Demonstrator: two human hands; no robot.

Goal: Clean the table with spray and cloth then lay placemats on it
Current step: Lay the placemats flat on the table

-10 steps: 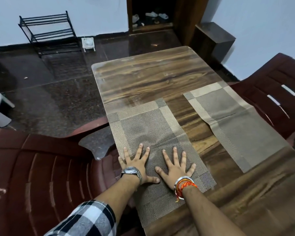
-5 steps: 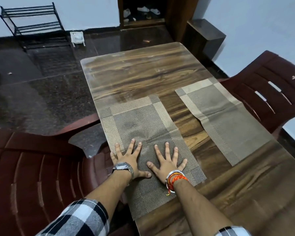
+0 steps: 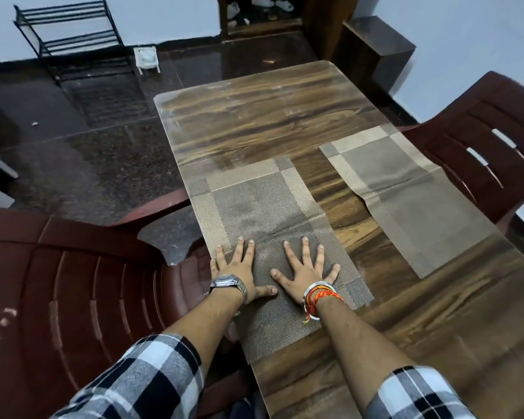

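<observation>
- Woven grey-brown rectangular placemat with lighter border bands (image 3: 263, 213) lies along the left edge of the wood-grain table under a clear cover sheet (image 3: 254, 116); its near end overhangs the table edge beneath the left forearm.
- Left hand (image 3: 239, 273), wearing a metal wristwatch (image 3: 227, 282), presses flat on the mat with fingers spread; it holds nothing.
- Right hand (image 3: 306, 273), with orange thread bands and a bangle (image 3: 318, 294) at the wrist, lies flat just beside the left, thumbs nearly meeting, fingers apart, also holding nothing.
- Compared with a second ago, both palms keep the same spread pose on the same part of the mat; only the head view has shifted. The mat has not visibly slid.
- Second woven placemat of paler beige (image 3: 406, 201) lies well to the right of the right hand, creased across its middle, by the maroon plastic chair (image 3: 481, 146).
- Another maroon chair (image 3: 73, 282) stands left of the left hand.
- Judgement: smoothing of the near mat appears to be settling; no spray or cloth is in view, so the laying stage seems under way, with the overhang possibly needing correction.
</observation>
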